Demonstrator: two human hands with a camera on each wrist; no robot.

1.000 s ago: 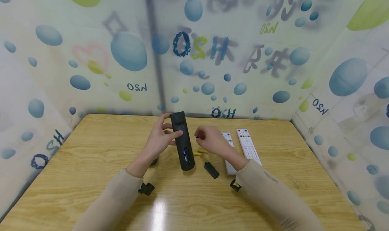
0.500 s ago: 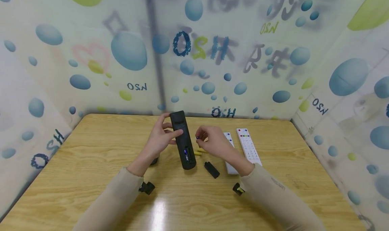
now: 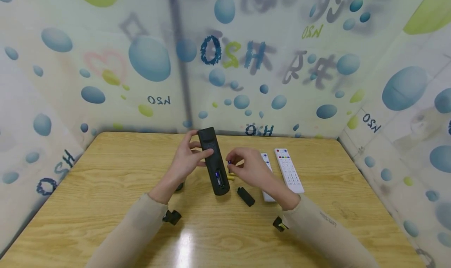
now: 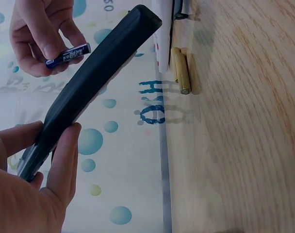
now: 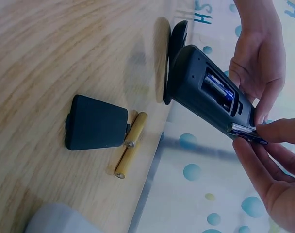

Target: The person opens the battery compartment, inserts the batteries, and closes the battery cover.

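Black remote (image 3: 213, 166) up off the table (image 3: 116, 189), a blue battery (image 5: 217, 89) in its open bay; the left hand (image 3: 186, 160) grips it, thumb and fingers, while the right hand (image 3: 251, 165) pinches a second battery (image 5: 243, 130) beside it. Below, yellow batteries (image 5: 136, 129) and a black cover (image 5: 96, 123).

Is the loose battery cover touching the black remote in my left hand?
Apart. The head view shows a strip of bare table between the cover and the remote.
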